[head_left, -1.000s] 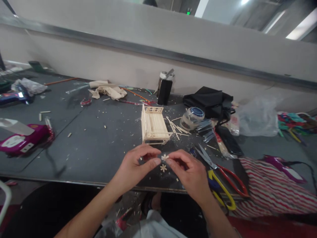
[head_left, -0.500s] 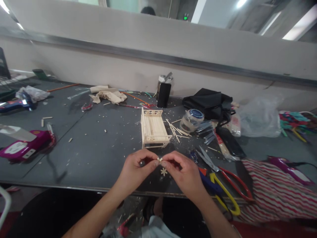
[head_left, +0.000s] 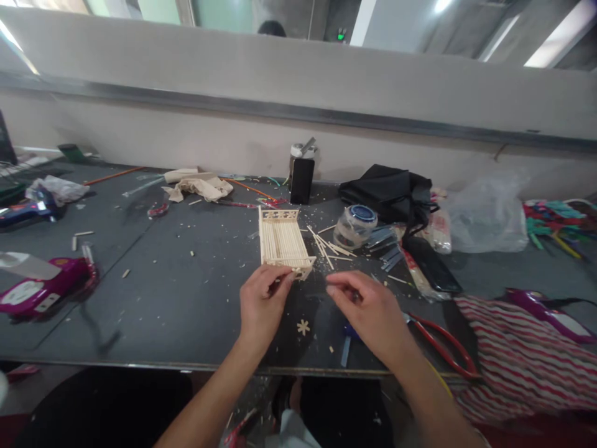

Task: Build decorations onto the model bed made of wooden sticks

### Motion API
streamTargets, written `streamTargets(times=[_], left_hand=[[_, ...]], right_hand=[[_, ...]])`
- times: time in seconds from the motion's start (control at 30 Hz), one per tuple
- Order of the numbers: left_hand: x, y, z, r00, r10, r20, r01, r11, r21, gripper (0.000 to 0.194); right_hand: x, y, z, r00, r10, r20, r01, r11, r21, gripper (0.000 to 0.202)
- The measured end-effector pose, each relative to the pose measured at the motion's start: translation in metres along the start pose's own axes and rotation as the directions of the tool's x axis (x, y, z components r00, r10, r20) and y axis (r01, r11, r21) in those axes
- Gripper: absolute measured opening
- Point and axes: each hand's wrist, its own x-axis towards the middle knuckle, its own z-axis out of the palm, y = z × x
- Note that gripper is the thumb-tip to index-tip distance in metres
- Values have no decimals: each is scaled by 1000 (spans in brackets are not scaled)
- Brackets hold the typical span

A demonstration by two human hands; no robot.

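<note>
My left hand [head_left: 263, 302] pinches a small pale wooden piece [head_left: 296, 272] between thumb and forefinger, at the near end of a miniature bed [head_left: 285, 241] made of thin wooden sticks. The fingertips partly hide the piece and the bed's near corner. To the right, my right hand [head_left: 368, 311] hovers with curled fingers, thumb and forefinger tips close together; nothing shows between them. On the table below and between the hands lies a small star-shaped wooden piece [head_left: 303, 327]. A blue-handled tool [head_left: 347, 345] is partly covered by my right hand.
Loose thin sticks [head_left: 326, 246] lie right of the bed beside a blue-lidded jar [head_left: 357, 225]. Red-handled scissors [head_left: 443, 342] and a striped cloth [head_left: 508, 354] are at the right. A black phone [head_left: 302, 180] stands behind the bed. A purple glue gun [head_left: 44, 286] rests at the left.
My hands have moved apart. The left has carried the small wooden piece forward to the bed's near end; the right has let go and shifted right. The star-shaped piece stays on the table.
</note>
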Motion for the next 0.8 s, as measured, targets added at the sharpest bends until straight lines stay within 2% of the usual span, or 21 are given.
streamTargets(times=[0.17,0.27,0.4,0.5,0.57,0.63,0.7,0.73,0.8], left_hand=[[-5,-1,3,999,47,11,-47,998,35,10],[-8,3,1,995,94,13,-95,993,63,9],[-12,5,-8,969,248,-10,-246,963,113,10],[-14,0,-17,951,290,-109,-271,950,158,13],[-14,-4,-22,947,272,-174,-247,957,151,15],[-13,-8,-24,943,257,-209,-239,965,109,15],[-13,-11,-24,937,278,-211,-267,960,82,14],[-12,-12,-23,932,303,-197,-292,953,83,14],[-12,-13,-21,918,374,-130,-360,926,118,15]], right_hand=[[-48,39,-6,996,-87,-15,75,923,-377,42],[-66,61,-4,994,-101,29,104,896,-432,47],[-66,70,-1,995,-99,32,104,909,-404,46],[-64,64,-5,997,-63,-54,52,980,-193,48],[-66,56,-11,994,78,-77,-70,992,103,50],[-68,45,-14,973,232,-17,-200,871,449,48],[-68,35,-12,956,288,60,-249,684,685,46],[-66,30,-9,955,287,75,-246,624,741,45],[-62,22,-2,961,266,74,-225,600,768,43]])
